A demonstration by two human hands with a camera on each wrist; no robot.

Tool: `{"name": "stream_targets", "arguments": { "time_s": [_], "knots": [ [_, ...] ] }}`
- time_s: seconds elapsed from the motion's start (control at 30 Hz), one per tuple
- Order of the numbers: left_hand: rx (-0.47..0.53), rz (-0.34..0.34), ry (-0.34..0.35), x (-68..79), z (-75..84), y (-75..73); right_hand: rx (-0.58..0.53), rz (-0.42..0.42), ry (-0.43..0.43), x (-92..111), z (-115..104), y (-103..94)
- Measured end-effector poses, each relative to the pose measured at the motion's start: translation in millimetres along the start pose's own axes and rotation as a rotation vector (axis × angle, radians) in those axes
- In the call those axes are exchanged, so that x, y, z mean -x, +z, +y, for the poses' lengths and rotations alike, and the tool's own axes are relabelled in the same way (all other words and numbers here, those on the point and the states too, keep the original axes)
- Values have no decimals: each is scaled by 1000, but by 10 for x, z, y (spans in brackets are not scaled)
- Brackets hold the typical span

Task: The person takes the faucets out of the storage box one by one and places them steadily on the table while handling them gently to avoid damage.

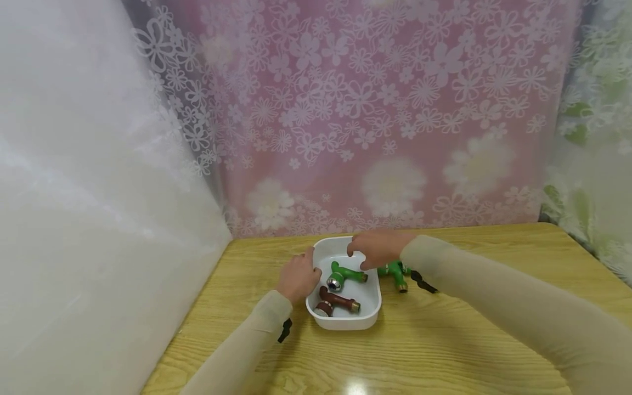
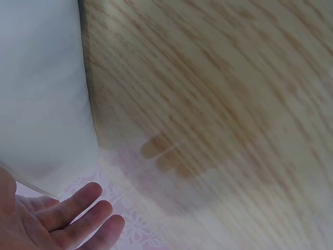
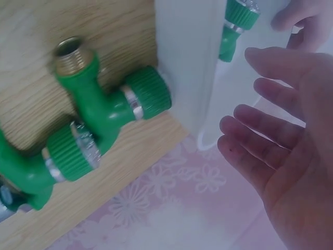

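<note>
A white tray (image 1: 345,325) holds a green tap (image 1: 350,273) and a brown tap (image 1: 339,299), both lying on their sides. My left hand (image 1: 298,276) is at its left rim, thumb over the edge; in the left wrist view several fingers (image 2: 83,221) stretch loosely outside the wall. Above the tray's right rim is my right hand (image 1: 377,248), fingers slightly bent, palm empty in the right wrist view. Beneath that wrist, outside the tray, green taps (image 3: 99,112) lie on the table; the right arm partly hides them in the head view.
The tray stands on a wood-grain table (image 1: 434,351) near its back edge. A pink flowered curtain (image 1: 336,137) hangs behind, and a white sheet (image 1: 89,219) closes off the left side. Black straps (image 1: 423,282) hang at both wrists.
</note>
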State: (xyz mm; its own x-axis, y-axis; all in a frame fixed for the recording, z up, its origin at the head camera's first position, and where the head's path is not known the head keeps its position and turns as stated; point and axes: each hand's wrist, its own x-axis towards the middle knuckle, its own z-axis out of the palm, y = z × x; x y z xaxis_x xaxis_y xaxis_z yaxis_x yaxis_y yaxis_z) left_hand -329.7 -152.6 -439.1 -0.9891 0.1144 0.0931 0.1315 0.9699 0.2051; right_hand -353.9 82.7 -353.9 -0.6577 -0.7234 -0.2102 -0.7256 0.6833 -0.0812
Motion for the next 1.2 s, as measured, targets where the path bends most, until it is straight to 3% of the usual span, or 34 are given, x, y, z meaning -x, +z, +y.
{"name": "stream_targets", "arguments": {
  "time_s": [0.4, 0.63, 1.2],
  "knots": [
    [4, -7, -2, -10, -2, -16, -21, -61, -27, -325, -95, 42],
    [-4, 5, 16, 0, -10, -20, -94, -107, -43, -443, -146, 78],
    [-15, 29, 46, 16, -6, -15, -61, -175, 78, -599, -233, 217]
  ]
}}
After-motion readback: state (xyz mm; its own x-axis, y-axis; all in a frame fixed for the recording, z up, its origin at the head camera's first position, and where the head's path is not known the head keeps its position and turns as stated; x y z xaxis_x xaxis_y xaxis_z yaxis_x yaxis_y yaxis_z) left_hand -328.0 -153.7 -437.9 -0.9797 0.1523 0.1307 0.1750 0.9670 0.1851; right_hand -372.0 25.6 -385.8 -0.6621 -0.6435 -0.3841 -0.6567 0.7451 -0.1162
